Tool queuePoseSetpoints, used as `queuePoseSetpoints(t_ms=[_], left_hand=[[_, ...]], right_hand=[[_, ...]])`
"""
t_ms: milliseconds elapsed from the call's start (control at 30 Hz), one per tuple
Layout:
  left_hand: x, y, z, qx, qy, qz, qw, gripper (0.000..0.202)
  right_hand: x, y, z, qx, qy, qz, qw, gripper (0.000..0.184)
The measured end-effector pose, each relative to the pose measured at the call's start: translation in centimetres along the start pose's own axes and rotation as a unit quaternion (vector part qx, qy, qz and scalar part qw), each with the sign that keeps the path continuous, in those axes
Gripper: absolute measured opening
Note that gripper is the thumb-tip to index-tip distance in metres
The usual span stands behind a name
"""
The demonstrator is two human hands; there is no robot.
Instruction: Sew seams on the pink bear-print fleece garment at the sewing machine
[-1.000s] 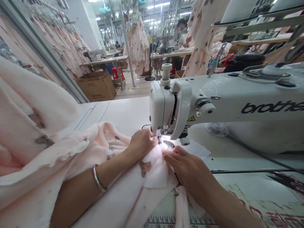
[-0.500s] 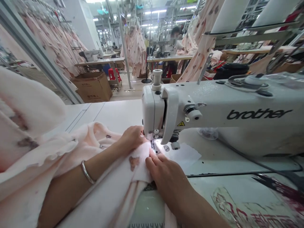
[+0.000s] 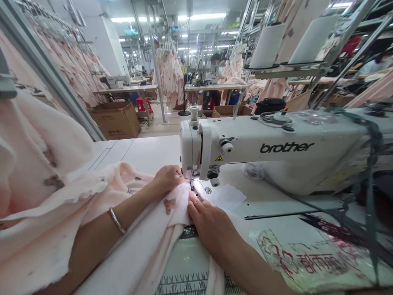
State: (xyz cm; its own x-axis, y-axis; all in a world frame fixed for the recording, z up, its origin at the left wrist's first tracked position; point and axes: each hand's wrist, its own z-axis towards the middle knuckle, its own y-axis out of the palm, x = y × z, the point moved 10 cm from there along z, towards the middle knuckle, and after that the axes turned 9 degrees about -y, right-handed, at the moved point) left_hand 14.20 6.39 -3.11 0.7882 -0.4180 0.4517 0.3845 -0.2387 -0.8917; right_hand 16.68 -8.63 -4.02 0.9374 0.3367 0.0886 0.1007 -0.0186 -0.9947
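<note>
left hand (image 3: 166,178) laid on pale pink fleece fabric (image 3: 147,229), fingers curled and pressing the cloth just left of the needle area (image 3: 193,185) of a white sewing machine (image 3: 245,147); whether anything is pinched under the fingertips cannot be told. silver bangle (image 3: 117,220) on the left wrist. right hand (image 3: 211,223) flat on the same fabric, fingers (image 3: 194,201) extended and released, tips just in front of the presser foot, holding the edge down against the machine bed. fabric spread from the needle across the table (image 3: 147,149) toward the near left, bunched over the left forearm and hanging off the front edge, brown printed motifs showing. printed ruler strip (image 3: 184,284) along the table's near edge. clear plastic bag with red print (image 3: 301,258) lying to the right. thread cones (image 3: 268,46) on a stand behind the machine. cardboard box (image 3: 116,119) on the floor farther back, pink garments hanging on racks beyond.
</note>
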Motion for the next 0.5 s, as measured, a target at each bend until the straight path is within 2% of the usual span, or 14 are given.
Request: queuePoseSetpoints(t_ms=[133, 200, 267, 333, 400, 433, 500], left_hand=[[0.3, 0.7, 0.0, 0.004, 0.006, 0.017, 1.000, 0.018], [0.1, 0.7, 0.0, 0.007, 0.003, 0.029, 1.000, 0.017], [-1.1, -0.4, 0.2, 0.019, -0.017, 0.044, 0.999, 0.017], [-3.8, -3.2, 0.4, 0.042, -0.062, 0.060, 0.995, 0.019], [-7.4, -7.2, -0.2, 0.063, -0.120, 0.064, 0.989, 0.019], [-9.0, -9.3, -0.9, 0.065, -0.144, 0.058, 0.986, 0.019], [-10.6, -12.5, -3.4, 0.047, -0.159, 0.021, 0.986, 0.024]], right_hand=[[0.5, -0.1, -1.1, 0.017, 0.008, 0.001, 1.000, 0.036], [2.4, -0.5, -1.2, 0.017, 0.028, -0.011, 0.999, 0.031], [5.6, -1.6, -1.2, 0.021, 0.060, -0.037, 0.997, 0.037], [8.9, -3.1, -1.5, 0.040, 0.092, -0.067, 0.993, 0.047], [10.8, -4.5, -2.3, 0.061, 0.118, -0.092, 0.987, 0.055], [10.7, -5.0, -2.9, 0.076, 0.117, -0.103, 0.985, 0.058], [7.9, -5.5, -3.9, 0.114, 0.074, -0.106, 0.985, 0.055]])
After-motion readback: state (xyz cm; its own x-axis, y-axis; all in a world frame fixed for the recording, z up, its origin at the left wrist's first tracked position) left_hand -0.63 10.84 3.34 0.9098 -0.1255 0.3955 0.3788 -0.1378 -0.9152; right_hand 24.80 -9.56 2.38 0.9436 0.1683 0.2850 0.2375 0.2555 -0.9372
